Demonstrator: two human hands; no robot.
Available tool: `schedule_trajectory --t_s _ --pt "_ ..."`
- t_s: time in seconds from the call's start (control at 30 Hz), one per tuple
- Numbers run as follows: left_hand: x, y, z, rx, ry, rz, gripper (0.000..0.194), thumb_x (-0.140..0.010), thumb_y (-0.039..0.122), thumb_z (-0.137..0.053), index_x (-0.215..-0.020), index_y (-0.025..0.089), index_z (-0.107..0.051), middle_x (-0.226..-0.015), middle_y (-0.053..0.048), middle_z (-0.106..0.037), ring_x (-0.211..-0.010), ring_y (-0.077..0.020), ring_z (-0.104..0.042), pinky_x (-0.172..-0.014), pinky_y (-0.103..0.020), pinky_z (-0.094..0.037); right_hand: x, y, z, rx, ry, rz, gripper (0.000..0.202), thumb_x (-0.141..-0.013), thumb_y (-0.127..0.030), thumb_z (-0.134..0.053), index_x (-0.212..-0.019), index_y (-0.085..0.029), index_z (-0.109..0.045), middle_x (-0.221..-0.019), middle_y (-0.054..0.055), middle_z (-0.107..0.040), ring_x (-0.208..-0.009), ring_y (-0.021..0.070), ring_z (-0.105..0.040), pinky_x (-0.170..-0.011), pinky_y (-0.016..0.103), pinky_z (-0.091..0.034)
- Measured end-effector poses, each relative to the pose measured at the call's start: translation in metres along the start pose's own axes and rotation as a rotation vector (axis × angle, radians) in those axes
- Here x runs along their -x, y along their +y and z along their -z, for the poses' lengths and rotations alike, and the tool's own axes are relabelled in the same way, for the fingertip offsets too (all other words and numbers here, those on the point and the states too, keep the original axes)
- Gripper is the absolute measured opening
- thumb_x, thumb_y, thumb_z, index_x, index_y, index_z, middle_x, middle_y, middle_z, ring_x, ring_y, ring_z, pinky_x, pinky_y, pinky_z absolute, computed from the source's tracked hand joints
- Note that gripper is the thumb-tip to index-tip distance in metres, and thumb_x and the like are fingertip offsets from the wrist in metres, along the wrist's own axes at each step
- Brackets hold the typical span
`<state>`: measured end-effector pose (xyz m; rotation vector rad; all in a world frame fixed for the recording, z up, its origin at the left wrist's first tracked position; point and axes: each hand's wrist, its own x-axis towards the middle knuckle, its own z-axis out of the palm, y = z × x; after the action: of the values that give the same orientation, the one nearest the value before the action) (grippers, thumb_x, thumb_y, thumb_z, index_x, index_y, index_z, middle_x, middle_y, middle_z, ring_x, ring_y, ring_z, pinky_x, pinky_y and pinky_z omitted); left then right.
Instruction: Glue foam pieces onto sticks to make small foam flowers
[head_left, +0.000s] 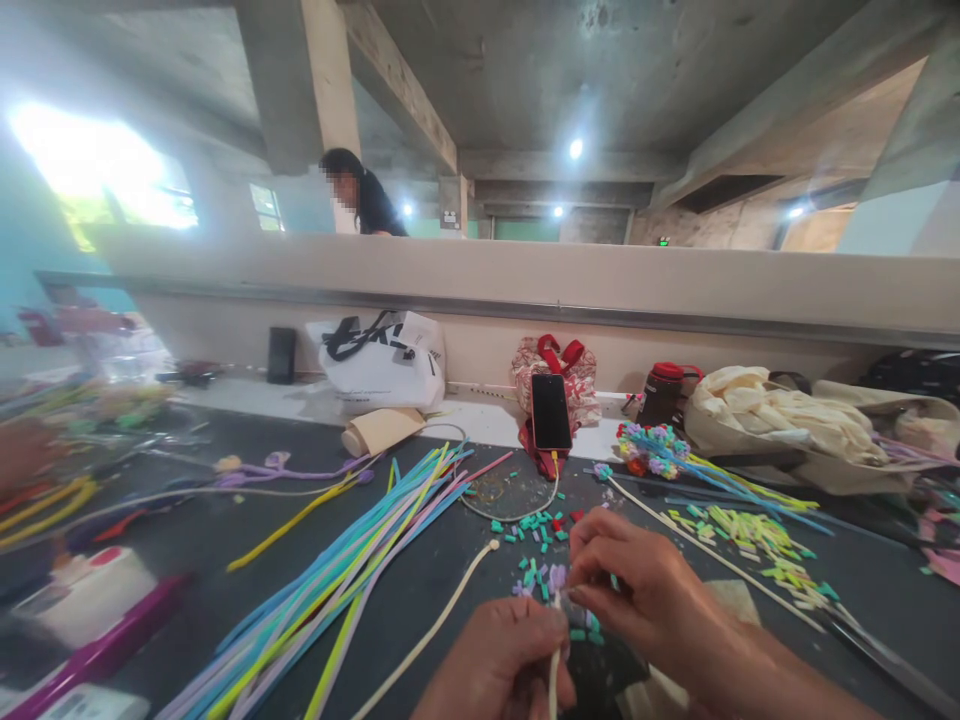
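Over a dark table [405, 595], the left hand [504, 655] grips a cream stem [555, 682] while the right hand [641, 572], its hold unclear, curls near the tip, apparently attaching a purple piece [556, 577], which next calls for steadying the stem.

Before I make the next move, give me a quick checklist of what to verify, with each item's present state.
1. Left hand gripping the thin cream-coloured stem: ok.
2. Right hand near that stem's upper end: ok.
3. Right fingertips holding a piece: cannot tell, the pinch is too small and blurred.
4. Short teal pieces gathered in one pile: not ok, they lie scattered around the hands.
5. Loose cream-coloured stem with a pale knobbed tip apart from the teal pieces: ok, it lies to their left.
6. Black-screened phone in a reddish case propped up: ok.
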<state>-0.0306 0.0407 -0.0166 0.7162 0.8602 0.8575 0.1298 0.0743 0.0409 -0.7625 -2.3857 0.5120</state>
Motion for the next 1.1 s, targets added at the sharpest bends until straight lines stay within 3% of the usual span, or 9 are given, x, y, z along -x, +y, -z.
schedule_trajectory --t_s 0.6,0.83,0.97,1.1 --pt "-0.0017 -0.0048 0.0051 -0.122 -0.016 -0.063 0.037 -0.056 0.047 -0.063 -0.046 0.014 -0.050 -0.031 0.004 -0.045 -0.028 -0.0025 -0.030 -0.035 -0.019 -0.010 0.0002 0.0021 -0.0082 0.075 0.053 0.036 0.010 -0.077 -0.014 -0.050 -0.072 -0.018 -0.056 -0.081 0.003 -0.056 -0.066 0.0103 -0.053 -0.056 0.021 -0.039" --pt "-0.0022 -0.0059 0.0061 -0.127 -0.017 -0.048 0.036 -0.056 0.047 -0.064 -0.049 0.013 -0.052 -0.031 0.003 -0.046 -0.029 -0.0029 -0.033 -0.035 -0.019 -0.012 0.0003 0.0043 -0.0064 0.052 0.087 0.040 0.009 -0.078 -0.018 -0.053 -0.073 -0.020 -0.060 -0.077 0.002 -0.055 -0.069 0.0118 -0.055 -0.061 0.022 -0.042" --pt "0.0006 -0.0031 0.0042 -0.097 -0.003 -0.049 0.036 -0.055 0.047 -0.066 -0.052 0.014 -0.051 -0.033 0.002 -0.050 -0.030 -0.0030 -0.035 -0.035 -0.018 -0.014 0.0006 0.0024 -0.0025 -0.030 0.133 -0.073 0.003 -0.074 -0.017 -0.056 -0.074 -0.018 -0.058 -0.081 0.002 -0.055 -0.060 0.0092 -0.050 -0.054 0.020 -0.040" --pt "0.0028 0.0010 0.0012 -0.099 0.001 -0.019 0.038 -0.052 0.048 -0.068 -0.051 0.015 -0.049 -0.033 0.002 -0.051 -0.030 -0.0034 -0.035 -0.035 -0.018 -0.013 -0.0001 0.0044 0.0008 -0.298 0.149 -0.317 0.012 -0.077 -0.022 -0.052 -0.068 -0.017 -0.057 -0.059 -0.003 -0.050 -0.050 0.0079 -0.047 -0.047 0.019 -0.036"
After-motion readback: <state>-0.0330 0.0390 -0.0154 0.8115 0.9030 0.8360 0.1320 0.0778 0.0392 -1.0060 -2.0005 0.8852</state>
